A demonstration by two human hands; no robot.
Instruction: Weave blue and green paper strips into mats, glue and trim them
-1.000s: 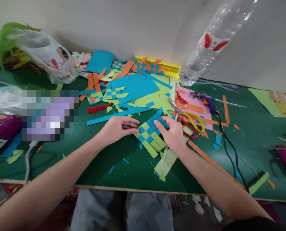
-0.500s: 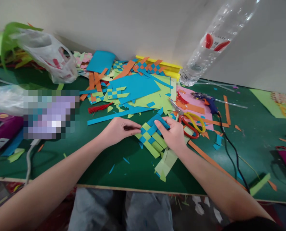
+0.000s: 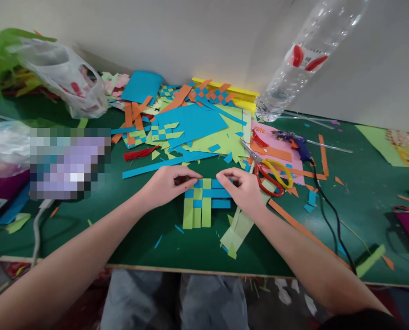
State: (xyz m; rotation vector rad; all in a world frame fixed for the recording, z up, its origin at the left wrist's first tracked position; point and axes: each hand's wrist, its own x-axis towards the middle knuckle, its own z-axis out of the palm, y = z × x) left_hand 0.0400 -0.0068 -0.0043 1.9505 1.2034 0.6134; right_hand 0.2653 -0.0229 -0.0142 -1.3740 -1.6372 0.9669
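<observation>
A piece of woven paper strips, blue and light green in a checkered pattern, is held up above the green table. Its green strip ends hang down toward me, and loose blue ends point right. My left hand pinches the upper left corner between thumb and fingers. At the upper right, my right hand has thumb and forefinger closed on the blue strips along the top edge. Scissors with red and yellow handles lie just right of my right hand. Under that wrist is a pale green paper strip.
Blue paper, scraps and small woven pieces are heaped at the back. A clear bottle stands behind them on the right. A glue gun trails a black cord. On the left are a plastic bag and a blurred-out device with a cable.
The woven paper has turned from a slant to nearly square with me. My right hand has shifted its hold from the face of the weave to its upper right edge.
</observation>
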